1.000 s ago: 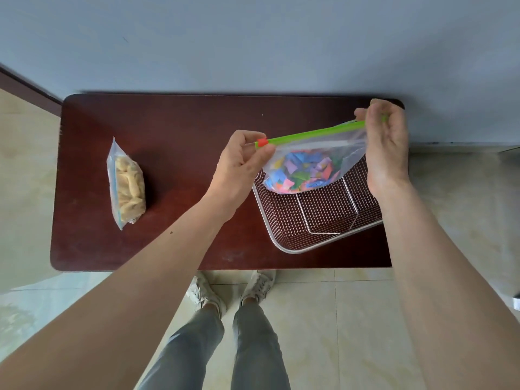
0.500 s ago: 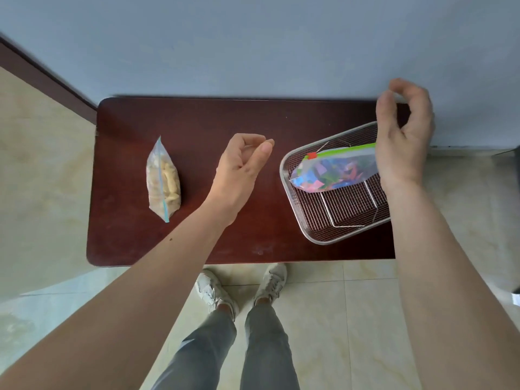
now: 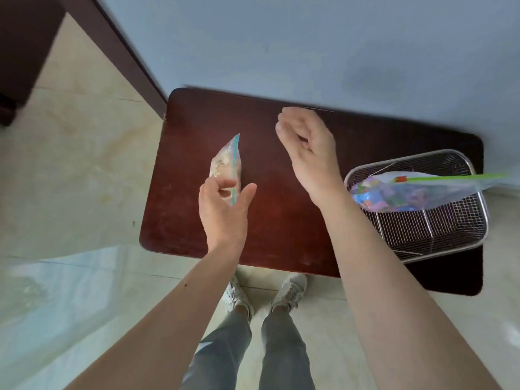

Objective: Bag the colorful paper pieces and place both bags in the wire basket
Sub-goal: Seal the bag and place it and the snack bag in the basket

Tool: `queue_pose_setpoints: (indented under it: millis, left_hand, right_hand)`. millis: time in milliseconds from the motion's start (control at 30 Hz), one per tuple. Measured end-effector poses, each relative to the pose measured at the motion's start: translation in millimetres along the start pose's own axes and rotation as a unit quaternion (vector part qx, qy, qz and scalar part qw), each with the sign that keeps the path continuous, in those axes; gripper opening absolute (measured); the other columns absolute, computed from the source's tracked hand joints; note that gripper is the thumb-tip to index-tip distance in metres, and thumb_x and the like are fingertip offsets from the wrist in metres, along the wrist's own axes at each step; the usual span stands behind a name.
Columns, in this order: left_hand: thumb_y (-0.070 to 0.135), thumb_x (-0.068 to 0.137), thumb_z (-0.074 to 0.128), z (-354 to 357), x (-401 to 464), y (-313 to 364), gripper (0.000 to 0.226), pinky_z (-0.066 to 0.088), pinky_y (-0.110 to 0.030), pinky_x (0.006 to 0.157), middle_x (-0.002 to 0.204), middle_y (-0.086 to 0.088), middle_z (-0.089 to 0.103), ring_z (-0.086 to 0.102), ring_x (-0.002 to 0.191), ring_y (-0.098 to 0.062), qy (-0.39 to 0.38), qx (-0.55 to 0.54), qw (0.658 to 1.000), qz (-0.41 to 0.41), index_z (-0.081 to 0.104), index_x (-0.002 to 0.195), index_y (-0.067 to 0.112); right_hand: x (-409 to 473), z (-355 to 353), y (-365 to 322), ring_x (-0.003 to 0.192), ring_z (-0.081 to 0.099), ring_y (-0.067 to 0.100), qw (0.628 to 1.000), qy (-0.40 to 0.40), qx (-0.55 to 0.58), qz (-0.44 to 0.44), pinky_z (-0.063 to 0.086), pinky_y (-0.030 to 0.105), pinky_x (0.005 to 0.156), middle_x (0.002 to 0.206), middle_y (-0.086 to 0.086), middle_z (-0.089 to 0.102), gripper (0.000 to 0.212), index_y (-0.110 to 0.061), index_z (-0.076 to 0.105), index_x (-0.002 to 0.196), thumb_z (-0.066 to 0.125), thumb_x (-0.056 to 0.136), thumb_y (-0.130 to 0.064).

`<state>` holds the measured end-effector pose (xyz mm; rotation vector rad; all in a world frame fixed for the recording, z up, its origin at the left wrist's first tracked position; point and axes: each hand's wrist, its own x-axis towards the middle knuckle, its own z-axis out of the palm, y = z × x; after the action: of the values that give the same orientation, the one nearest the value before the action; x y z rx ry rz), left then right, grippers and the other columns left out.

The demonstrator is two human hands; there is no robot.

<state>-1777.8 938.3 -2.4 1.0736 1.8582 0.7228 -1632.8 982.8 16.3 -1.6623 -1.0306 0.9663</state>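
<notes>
A clear zip bag of colorful paper pieces [image 3: 408, 197] with a green seal and red slider lies across the wire basket [image 3: 439, 235] at the table's right end. A second clear bag with pale yellowish contents [image 3: 226, 164] stands on the dark red table [image 3: 281, 220] toward its left. My left hand [image 3: 225, 209] hovers just in front of that bag, fingers spread, holding nothing. My right hand [image 3: 309, 147] floats over the table's middle with fingers loosely curled and nothing in it.
The table stands against a pale blue wall [image 3: 281, 46]. A dark wooden baseboard [image 3: 129, 57] runs along the left. Beige floor tiles surround the table, and my legs and pale shoes [image 3: 267, 294] are below its front edge.
Both hands let go of the colorful bag, which now rests in the basket. My view swung left; my left hand moved toward the pale bag and my right hand to mid-table.
</notes>
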Motion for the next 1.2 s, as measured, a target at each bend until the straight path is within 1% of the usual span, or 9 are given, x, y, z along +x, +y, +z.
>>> queue_pose_setpoints:
  millis: [167, 267, 400, 567, 800, 867, 933, 1033, 1200]
  left_hand:
    - [0.04, 0.069, 0.083, -5.0, 9.4, -25.3, 0.047, 0.045, -0.043, 0.098, 0.113, 0.006, 0.052, 0.05, 0.115, -0.021, -0.001, 0.045, 0.998, -0.051, 0.056, 0.104, 0.022]
    - [0.039, 0.07, 0.083, -5.8, 11.3, -32.8, 0.044, 0.046, -0.029, 0.089, 0.111, 0.006, 0.055, 0.054, 0.106, -0.014, -0.011, 0.041, 0.998, -0.054, 0.058, 0.104, 0.023]
    - [0.033, 0.077, 0.078, -8.9, 13.5, -36.1, 0.027, 0.04, -0.017, 0.082, 0.109, 0.009, 0.062, 0.053, 0.099, -0.005, -0.006, 0.029, 0.999, -0.044, 0.065, 0.099, 0.023]
    - [0.032, 0.081, 0.076, -14.0, 20.7, -39.1, 0.014, 0.043, -0.011, 0.086, 0.106, 0.015, 0.071, 0.063, 0.1, -0.003, -0.005, -0.018, 0.999, -0.041, 0.076, 0.094, 0.024]
    - [0.023, 0.082, 0.075, -19.4, 26.3, -32.5, 0.005, 0.053, -0.03, 0.096, 0.103, 0.014, 0.075, 0.069, 0.102, -0.005, -0.055, -0.088, 0.994, -0.035, 0.075, 0.08, 0.028]
    - [0.018, 0.084, 0.073, -20.7, 24.1, -27.4, 0.003, 0.055, -0.023, 0.091, 0.099, 0.01, 0.076, 0.071, 0.097, -0.003, -0.076, -0.111, 0.991, -0.024, 0.075, 0.083, 0.02]
    - [0.015, 0.086, 0.072, -21.6, 19.3, -22.4, 0.005, 0.053, -0.011, 0.079, 0.086, 0.013, 0.075, 0.07, 0.085, 0.004, -0.098, -0.132, 0.986, -0.014, 0.074, 0.082, 0.017]
    - [0.021, 0.088, 0.07, -18.6, 10.8, -18.5, 0.011, 0.048, -0.008, 0.067, 0.064, 0.015, 0.069, 0.062, 0.064, 0.005, -0.122, -0.123, 0.985, 0.01, 0.071, 0.078, 0.017]
    - [0.02, 0.089, 0.069, -9.6, -7.4, -7.2, 0.013, 0.05, -0.01, 0.066, 0.063, 0.013, 0.069, 0.062, 0.063, 0.001, -0.172, -0.122, 0.977, 0.034, 0.069, 0.078, 0.013]
  right_hand:
    - [15.4, 49.1, 24.0, 0.097, 0.065, 0.003, 0.991, -0.069, -0.036, 0.105, 0.054, 0.035, 0.095, 0.104, -0.01, 0.068, 0.032, -0.018, 0.067, 0.111, 0.07, 0.085, -0.036]
    - [23.8, 65.5, 35.2, 0.089, 0.067, 0.011, 0.987, -0.056, -0.069, 0.131, 0.057, 0.043, 0.088, 0.084, -0.012, 0.066, 0.022, -0.021, 0.07, 0.088, 0.072, 0.079, -0.041]
    - [29.3, 73.6, 41.4, 0.089, 0.07, 0.013, 0.982, -0.041, -0.078, 0.166, 0.057, 0.043, 0.087, 0.082, -0.008, 0.072, 0.018, -0.027, 0.067, 0.071, 0.068, 0.076, -0.044]
    - [30.3, 71.0, 42.0, 0.085, 0.068, 0.01, 0.983, -0.046, -0.054, 0.169, 0.057, 0.044, 0.087, 0.076, -0.011, 0.069, 0.011, -0.025, 0.071, 0.072, 0.067, 0.08, -0.031]
    - [19.2, 39.6, 43.7, 0.092, 0.065, 0.0, 0.983, -0.018, 0.042, 0.177, 0.055, 0.027, 0.091, 0.101, -0.019, 0.069, 0.017, -0.014, 0.073, 0.1, 0.065, 0.086, -0.017]
    - [11.1, 24.9, 45.7, 0.1, 0.066, 0.003, 0.981, -0.007, 0.093, 0.172, 0.052, 0.025, 0.093, 0.108, -0.013, 0.071, 0.009, -0.014, 0.072, 0.083, 0.064, 0.086, -0.011]
    - [0.4, 9.9, 45.9, 0.108, 0.066, 0.01, 0.978, 0.008, 0.138, 0.155, 0.049, 0.023, 0.094, 0.109, -0.002, 0.074, 0.019, -0.013, 0.066, 0.069, 0.064, 0.085, -0.004]
    - [-18.7, -14.9, 49.1, 0.099, 0.07, 0.014, 0.978, 0.014, 0.169, 0.121, 0.051, 0.024, 0.093, 0.087, 0.0, 0.077, 0.008, -0.004, 0.072, 0.078, 0.068, 0.085, -0.003]
    - [-52.6, -54.6, 58.5, 0.081, 0.07, 0.011, 0.975, 0.016, 0.188, 0.115, 0.055, 0.024, 0.08, 0.082, -0.003, 0.077, 0.016, -0.013, 0.073, 0.082, 0.073, 0.077, 0.002]
